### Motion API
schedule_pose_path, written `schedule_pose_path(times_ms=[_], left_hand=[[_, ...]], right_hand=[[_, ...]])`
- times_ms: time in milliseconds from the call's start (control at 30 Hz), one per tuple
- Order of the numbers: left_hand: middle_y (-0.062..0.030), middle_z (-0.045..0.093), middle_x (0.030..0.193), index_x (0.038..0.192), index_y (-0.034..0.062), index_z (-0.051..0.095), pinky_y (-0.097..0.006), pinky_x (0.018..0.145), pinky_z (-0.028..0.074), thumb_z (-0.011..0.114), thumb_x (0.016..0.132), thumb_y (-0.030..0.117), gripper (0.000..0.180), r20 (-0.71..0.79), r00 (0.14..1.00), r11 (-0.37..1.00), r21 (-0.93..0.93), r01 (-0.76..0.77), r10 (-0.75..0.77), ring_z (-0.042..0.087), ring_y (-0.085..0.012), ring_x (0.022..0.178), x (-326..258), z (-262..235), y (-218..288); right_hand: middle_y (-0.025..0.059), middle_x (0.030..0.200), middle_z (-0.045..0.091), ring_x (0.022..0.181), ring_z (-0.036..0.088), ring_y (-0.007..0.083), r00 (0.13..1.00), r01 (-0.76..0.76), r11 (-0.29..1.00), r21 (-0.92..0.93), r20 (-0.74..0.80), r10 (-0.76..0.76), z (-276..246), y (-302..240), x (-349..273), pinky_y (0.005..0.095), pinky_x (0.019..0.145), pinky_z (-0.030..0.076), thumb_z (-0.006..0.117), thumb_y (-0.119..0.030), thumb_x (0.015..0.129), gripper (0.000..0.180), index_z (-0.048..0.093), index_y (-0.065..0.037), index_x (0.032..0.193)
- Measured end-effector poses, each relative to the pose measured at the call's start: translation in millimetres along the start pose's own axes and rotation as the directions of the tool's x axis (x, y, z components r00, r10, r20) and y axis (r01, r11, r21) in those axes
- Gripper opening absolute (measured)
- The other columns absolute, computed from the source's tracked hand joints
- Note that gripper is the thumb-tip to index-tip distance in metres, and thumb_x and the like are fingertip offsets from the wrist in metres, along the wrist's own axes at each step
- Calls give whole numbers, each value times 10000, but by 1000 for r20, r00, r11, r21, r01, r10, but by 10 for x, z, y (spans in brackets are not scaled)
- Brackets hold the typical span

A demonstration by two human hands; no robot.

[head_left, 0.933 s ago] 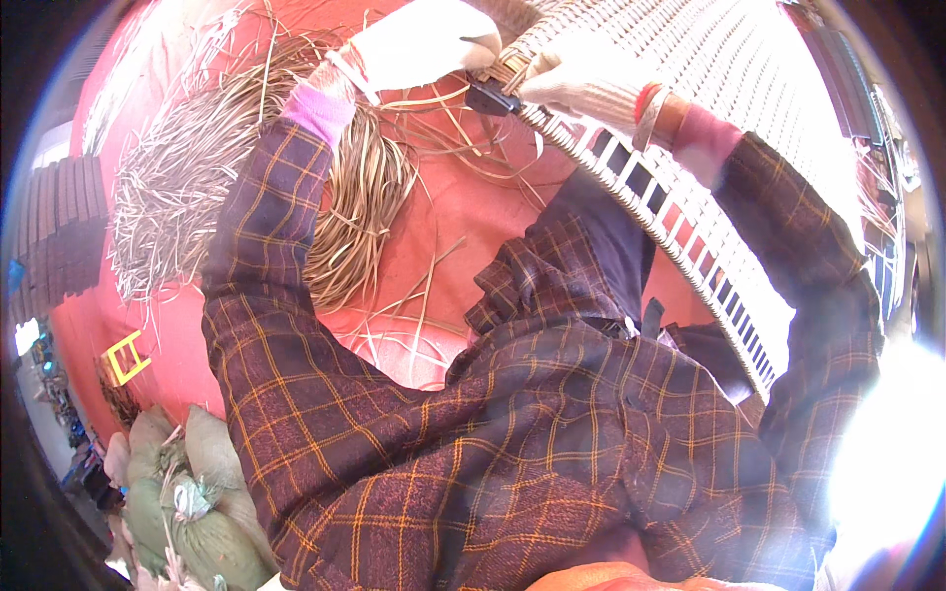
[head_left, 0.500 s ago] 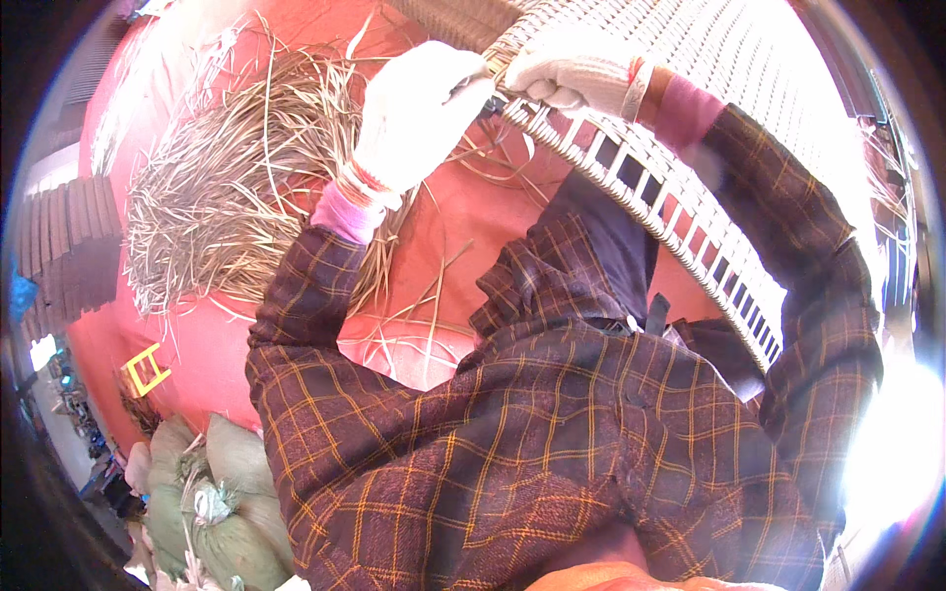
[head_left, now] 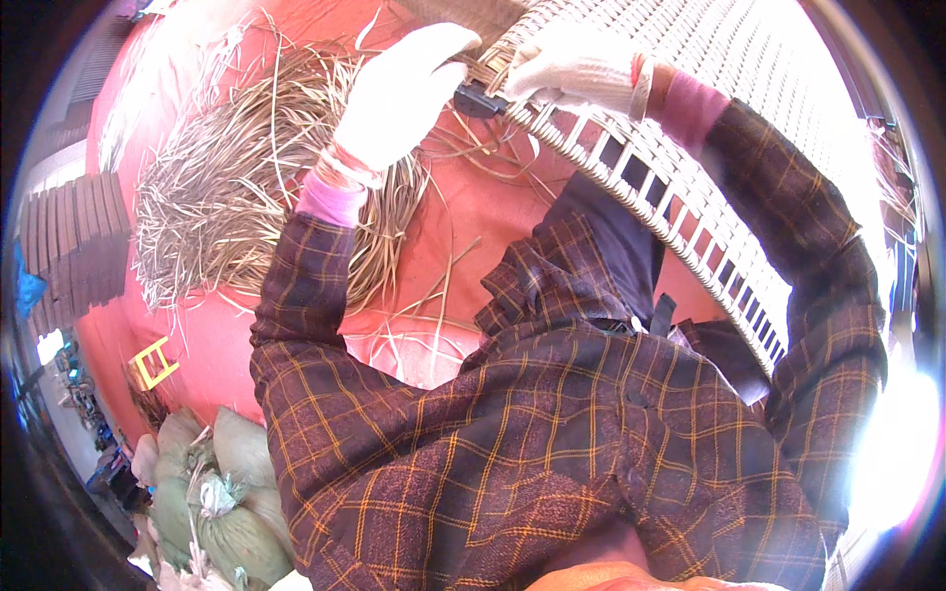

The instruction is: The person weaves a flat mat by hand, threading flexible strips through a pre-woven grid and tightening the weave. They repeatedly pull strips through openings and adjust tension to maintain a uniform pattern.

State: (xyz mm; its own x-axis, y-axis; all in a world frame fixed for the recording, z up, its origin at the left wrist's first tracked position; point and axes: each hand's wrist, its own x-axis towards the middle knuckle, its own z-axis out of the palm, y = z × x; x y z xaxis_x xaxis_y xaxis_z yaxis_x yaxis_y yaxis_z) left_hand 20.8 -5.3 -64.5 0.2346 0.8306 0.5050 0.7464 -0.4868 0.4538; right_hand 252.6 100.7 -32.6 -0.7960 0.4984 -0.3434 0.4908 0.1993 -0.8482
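Both my hands wear white knit gloves over pink cuffs. My left hand (head_left: 399, 98) is just left of the near corner of a large pale woven wicker piece (head_left: 680, 44). Its thumb and fingers are apart, with nothing visible between them. My right hand (head_left: 576, 71) is closed over the corner of that wicker edge, its fingers curled; a strand under them cannot be made out. A small black block-like fitting (head_left: 480, 100) sits at the corner between the hands. From there a ladder-like border of open slots (head_left: 650, 182) runs down to the right, beside my lap.
A big heap of dry straw-like strands (head_left: 246, 187) lies on the red covering (head_left: 232, 340) at left, with loose strands near my knees. A yellow plastic frame (head_left: 155, 363) lies lower left, above tied greenish sacks (head_left: 232, 492). Stacked brown slabs (head_left: 77, 246) stand far left.
My left hand has drawn slightly left and down from the corner, and its fingers have opened. The black fitting shows more. My right hand stays nearly in place.
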Motion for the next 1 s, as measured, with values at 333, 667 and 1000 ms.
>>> schedule_pose_path(times_ms=[333, 667, 1000], left_hand=[[-113, 723, 1035, 1034, 27, 732, -385, 854, 561, 640, 975, 182, 190, 305, 840, 860, 110, -499, 449, 700, -307, 966, 268, -234, -422], [-109, 720, 1029, 1040, 27, 725, -375, 863, 556, 620, 975, 188, 203, 427, 863, 962, -93, -255, 270, 700, -304, 968, 355, -262, -458], [-132, 740, 965, 1097, 16, 737, -361, 840, 543, 669, 982, 236, 257, 498, 860, 969, -136, 206, -113, 710, -275, 906, 304, -294, -367]], right_hand=[[-14, 665, 625, 491, 556, 62, 984, -138, 962, 237, -76, 160, 76, -39, -92, 209, 433, 421, 660, -224, 974, 232, 747, -29, 1062], [10, 690, 675, 609, 648, 89, 991, -109, 988, -110, -85, 100, 75, -141, -187, 264, 543, 526, 587, -215, 944, 315, 753, -48, 1152], [46, 593, 614, 532, 611, 137, 993, -8, 891, -455, 102, 61, -115, -163, 142, 333, 532, 498, 581, -208, 897, 253, 731, -11, 845]])
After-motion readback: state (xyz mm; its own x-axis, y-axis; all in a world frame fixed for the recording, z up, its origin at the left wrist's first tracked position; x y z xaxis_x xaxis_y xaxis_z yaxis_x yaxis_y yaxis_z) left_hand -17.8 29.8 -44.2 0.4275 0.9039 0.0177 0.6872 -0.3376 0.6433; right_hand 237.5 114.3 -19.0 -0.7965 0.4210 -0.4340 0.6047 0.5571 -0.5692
